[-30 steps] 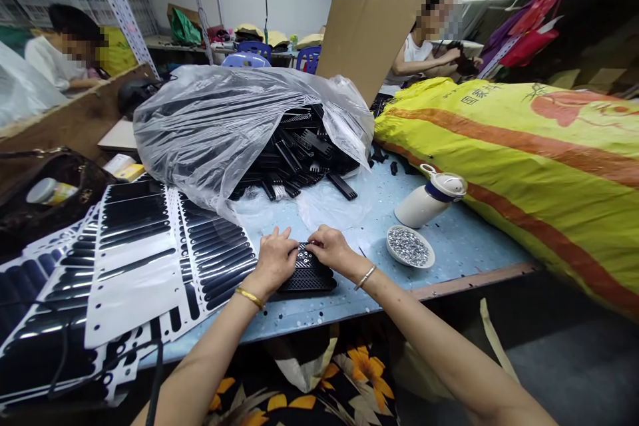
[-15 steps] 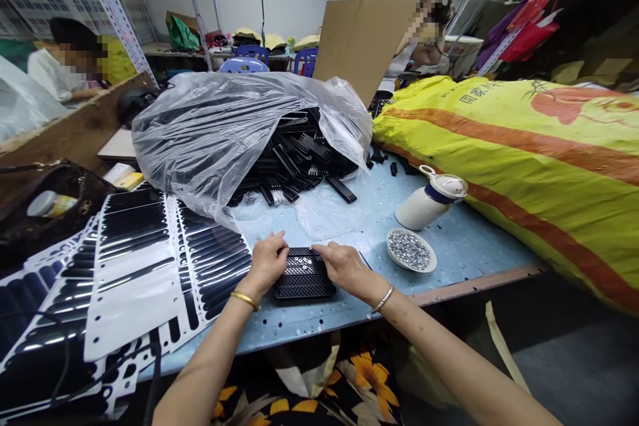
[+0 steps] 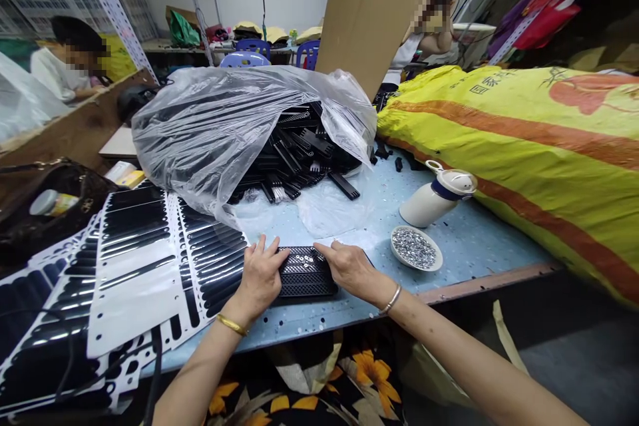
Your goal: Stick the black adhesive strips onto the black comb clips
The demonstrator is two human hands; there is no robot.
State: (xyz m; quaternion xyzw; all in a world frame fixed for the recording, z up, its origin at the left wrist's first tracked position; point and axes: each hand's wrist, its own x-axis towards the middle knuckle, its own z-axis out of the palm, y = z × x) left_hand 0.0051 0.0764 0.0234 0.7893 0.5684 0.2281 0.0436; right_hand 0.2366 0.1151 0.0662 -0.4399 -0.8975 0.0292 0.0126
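Several black perforated plastic strips [image 3: 307, 284] lie side by side near the table's front edge, forming a block. Small shiny metal rings [image 3: 304, 259] rest on its upper part. At the block's left end is my left hand [image 3: 260, 279], its fingers spread and one fingertip touching the upper left corner. My right hand [image 3: 352, 271] is closed around the right end, with the index finger at the upper right corner and the other fingers curled; its thumb is mostly hidden. To the right stands a white bowl [image 3: 433, 265] filled with small metal rings.
Behind the block, a clear plastic bag [image 3: 200, 120] spills black slotted parts [image 3: 299, 153]. Printed black-and-white sheets [image 3: 134, 306] cover the left. A white bottle [image 3: 424, 205] stands beside a big yellow sack [image 3: 524, 146]. Two other people are farther back, near a cardboard sheet [image 3: 369, 26] and at left.
My left hand's fingers have opened from a pinch and spread, shifting slightly left. My right hand stays at the block's right end. The view has turned slightly.
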